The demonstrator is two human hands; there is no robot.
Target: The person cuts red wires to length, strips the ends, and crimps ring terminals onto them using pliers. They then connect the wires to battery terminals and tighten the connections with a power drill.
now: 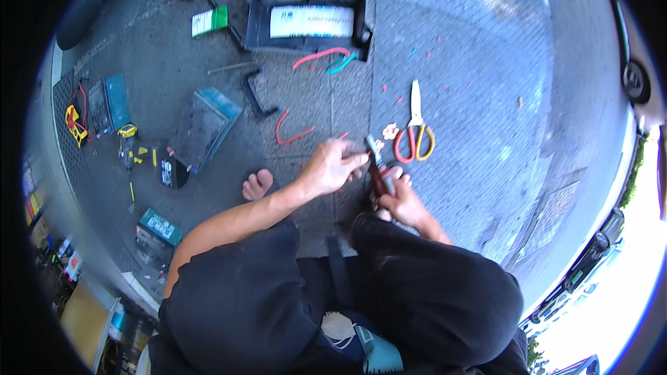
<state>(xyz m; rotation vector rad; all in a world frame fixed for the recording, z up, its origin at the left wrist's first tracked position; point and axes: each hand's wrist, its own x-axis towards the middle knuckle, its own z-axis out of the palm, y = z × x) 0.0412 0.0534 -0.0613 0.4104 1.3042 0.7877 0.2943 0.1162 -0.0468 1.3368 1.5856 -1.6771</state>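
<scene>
The right hand [397,198] is clamped on red-handled pliers [377,167], just ahead of the knees. Their long axis runs 6 to 12 o'clock, jaws pointing 12. The left hand [332,165] pinches something small at the jaws: likely a stripping step. Next comes a steady squeeze. Scissors [415,128] lie at 1 o'clock, a red wire [288,133] at 10.

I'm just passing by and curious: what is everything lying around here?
pliers: one, red handles, held in the right hand
scissors: one, red and orange handles, on the pavement right of the hands
red wire: one loose piece, left of the hands
large battery: one, black, top centre
blue-topped case: one, left of centre
bare foot: one, below the left arm
left hand: at the plier tip
right hand: grip shut on the pliers
</scene>
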